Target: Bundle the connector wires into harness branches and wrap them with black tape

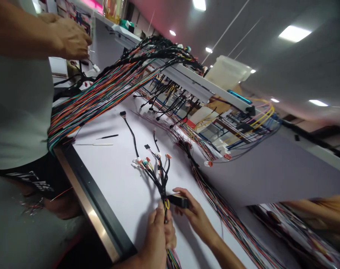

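Observation:
A wire harness (162, 183) with several taped black branches fans out over the white worktop, its ends carrying white, orange and black connectors. My left hand (158, 233) is closed around the harness bundle just below where the branches meet. A small yellow wire loop (167, 204) sticks out above its fingers. In my right hand (196, 215), between thumb and fingers, is a roll of black tape (179, 201), held right beside the bundle. A strip of tape appears to run from the roll to the harness. Coloured wires come out below my left hand.
A thin black tool (108, 136) and a white-handled tool (102, 144) lie on the worktop (108, 179). A thick bundle of coloured wires (102, 101) hangs from the rail at left, near a co-worker's hands (69, 35). More wires (214, 201) run along the right side. A metal edge (85, 201) borders the left.

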`<state>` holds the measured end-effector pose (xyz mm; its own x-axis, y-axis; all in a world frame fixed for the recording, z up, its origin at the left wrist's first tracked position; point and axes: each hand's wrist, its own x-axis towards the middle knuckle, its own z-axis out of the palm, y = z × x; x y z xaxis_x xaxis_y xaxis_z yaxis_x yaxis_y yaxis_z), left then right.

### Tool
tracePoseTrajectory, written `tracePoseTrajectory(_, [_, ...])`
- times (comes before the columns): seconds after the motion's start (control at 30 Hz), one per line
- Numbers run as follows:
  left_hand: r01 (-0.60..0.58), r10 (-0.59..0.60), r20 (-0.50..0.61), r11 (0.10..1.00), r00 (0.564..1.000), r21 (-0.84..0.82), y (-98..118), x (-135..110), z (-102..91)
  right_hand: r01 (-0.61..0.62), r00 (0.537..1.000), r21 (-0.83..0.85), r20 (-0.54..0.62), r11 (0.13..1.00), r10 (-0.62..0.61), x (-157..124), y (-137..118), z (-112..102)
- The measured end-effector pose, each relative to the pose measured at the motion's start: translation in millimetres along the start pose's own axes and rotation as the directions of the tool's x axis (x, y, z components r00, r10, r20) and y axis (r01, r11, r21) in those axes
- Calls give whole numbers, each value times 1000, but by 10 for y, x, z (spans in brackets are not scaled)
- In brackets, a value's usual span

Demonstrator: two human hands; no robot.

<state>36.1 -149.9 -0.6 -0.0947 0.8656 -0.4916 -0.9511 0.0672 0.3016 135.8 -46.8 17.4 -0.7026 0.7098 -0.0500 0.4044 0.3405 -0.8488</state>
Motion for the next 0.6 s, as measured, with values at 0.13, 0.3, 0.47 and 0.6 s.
tracePoseTrajectory(0.13, [-31, 31, 13, 999, 999, 9, -14, 17, -8, -50, 998, 103, -37, 993, 54, 48, 103, 79])
tracePoseTrajectory(0.3, [-46, 47, -36, 998, 998, 43, -56, 88, -49, -36, 978, 57, -201, 998, 47, 79, -145, -151])
tracePoseTrajectory(0.47, [-4, 6, -83, 1000, 996, 18, -100, 148, -94, -164, 976, 157, -119, 974, 183, 147, -353, -191])
tracePoseTrajectory(0.6, [37, -37, -60, 999, 998, 3, -130, 172, -169, -276, 961, 74, 0, 958, 277, 228, -343, -241])
